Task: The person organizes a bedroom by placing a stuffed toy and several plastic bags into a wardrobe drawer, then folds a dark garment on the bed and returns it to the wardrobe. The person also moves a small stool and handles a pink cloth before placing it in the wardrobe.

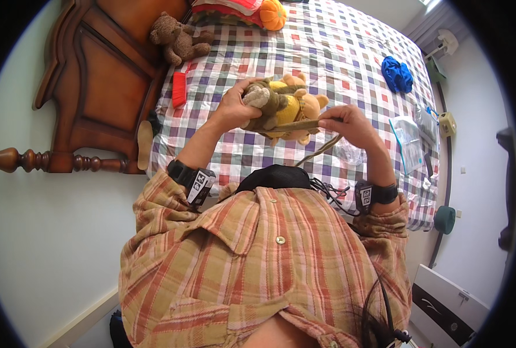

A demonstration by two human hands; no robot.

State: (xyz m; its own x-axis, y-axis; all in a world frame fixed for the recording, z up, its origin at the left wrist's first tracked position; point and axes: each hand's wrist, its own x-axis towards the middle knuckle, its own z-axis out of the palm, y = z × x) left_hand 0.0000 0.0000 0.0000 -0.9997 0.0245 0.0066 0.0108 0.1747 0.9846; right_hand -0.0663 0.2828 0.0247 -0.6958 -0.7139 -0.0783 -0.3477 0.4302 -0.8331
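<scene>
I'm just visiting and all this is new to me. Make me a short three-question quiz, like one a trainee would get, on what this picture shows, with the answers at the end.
1. What does the person's left hand grip?
A) A red brush
B) A yellow-and-olive plush
C) An orange pumpkin

2. True or false: the brown teddy bear is near the wooden headboard.

3. What colour is the crumpled cloth on the checked bedspread, over toward the person's right?

Key: 1. B; 2. True; 3. Blue
</scene>
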